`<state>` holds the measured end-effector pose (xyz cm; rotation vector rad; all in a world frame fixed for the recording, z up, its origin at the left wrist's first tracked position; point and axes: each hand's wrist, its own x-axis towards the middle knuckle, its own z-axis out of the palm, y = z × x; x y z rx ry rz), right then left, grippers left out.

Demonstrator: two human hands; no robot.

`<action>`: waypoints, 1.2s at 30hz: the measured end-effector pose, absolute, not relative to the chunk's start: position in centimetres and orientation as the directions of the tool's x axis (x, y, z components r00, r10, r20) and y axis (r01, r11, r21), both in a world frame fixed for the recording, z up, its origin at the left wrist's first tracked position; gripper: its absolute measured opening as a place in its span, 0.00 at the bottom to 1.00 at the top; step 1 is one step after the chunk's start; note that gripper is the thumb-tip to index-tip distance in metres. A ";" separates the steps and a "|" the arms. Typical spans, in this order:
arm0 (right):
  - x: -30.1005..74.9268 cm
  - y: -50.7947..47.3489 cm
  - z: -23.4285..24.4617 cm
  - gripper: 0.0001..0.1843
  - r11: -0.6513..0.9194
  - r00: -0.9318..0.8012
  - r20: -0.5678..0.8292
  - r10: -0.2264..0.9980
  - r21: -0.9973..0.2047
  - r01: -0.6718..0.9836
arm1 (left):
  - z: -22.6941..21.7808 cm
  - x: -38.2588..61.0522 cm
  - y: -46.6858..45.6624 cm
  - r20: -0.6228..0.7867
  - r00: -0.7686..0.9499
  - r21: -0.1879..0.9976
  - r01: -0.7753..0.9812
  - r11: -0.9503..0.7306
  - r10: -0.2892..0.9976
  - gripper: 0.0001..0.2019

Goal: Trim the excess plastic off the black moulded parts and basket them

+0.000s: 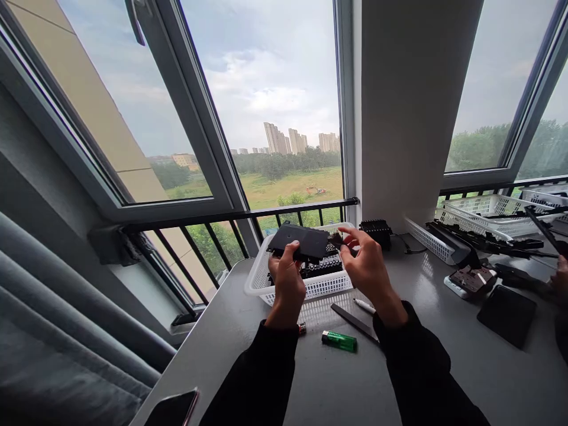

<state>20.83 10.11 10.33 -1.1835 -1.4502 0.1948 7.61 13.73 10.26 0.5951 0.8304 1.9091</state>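
Note:
My left hand (288,281) grips a flat black plastic part (306,241), its thumb lying on the upper face. At the right end of that part, my right hand (366,263) pinches a small dark piece (336,240), too small to name; whether it is joined to the black part I cannot tell. Both hands are raised over a white plastic basket (261,284) that holds several black ribbed parts (322,268). Below the hands, a green lighter (339,341), a dark flat strip (355,322) and a white pen (364,305) lie on the table.
A phone (173,409) lies at the front left edge of the grey table (328,390). To the right are more white baskets (483,206), long black parts (481,236), a brown-and-white device (471,279) and a black panel (507,315). Another person's hand (560,275) shows at the right edge.

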 end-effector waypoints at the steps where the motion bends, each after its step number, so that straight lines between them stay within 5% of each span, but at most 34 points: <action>1: 20.8 10.2 10.3 0.23 0.476 0.224 0.639 0.735 -0.723 0.501 | 10.2 7.6 13.6 0.098 -0.428 0.760 -0.550 -0.345 0.898 0.15; 7: 20.0 10.6 9.8 0.27 0.470 0.242 0.596 0.765 -0.775 0.422 | 10.4 8.0 13.0 0.128 -0.384 0.741 -0.576 -0.346 0.914 0.26; 14: 21.6 12.2 9.2 0.22 0.499 0.400 0.616 0.678 -0.786 0.365 | 10.6 8.1 12.5 0.170 -0.097 0.742 -0.643 -0.192 0.981 0.18; 22: 23.2 11.8 10.3 0.18 0.590 0.525 0.751 0.401 -0.650 0.479 | 10.4 8.4 11.8 0.203 0.231 0.854 -0.518 -0.057 0.951 0.24; 30: 22.9 11.0 10.6 0.19 0.567 0.437 0.825 0.359 -0.564 0.600 | 10.1 8.0 12.5 0.122 0.046 0.848 -0.524 -0.080 0.991 0.30; 36: 22.0 10.6 10.7 0.18 0.651 0.140 0.795 0.591 -0.571 0.500 | 10.3 7.5 13.2 0.152 -0.057 0.772 -0.617 -0.154 0.987 0.24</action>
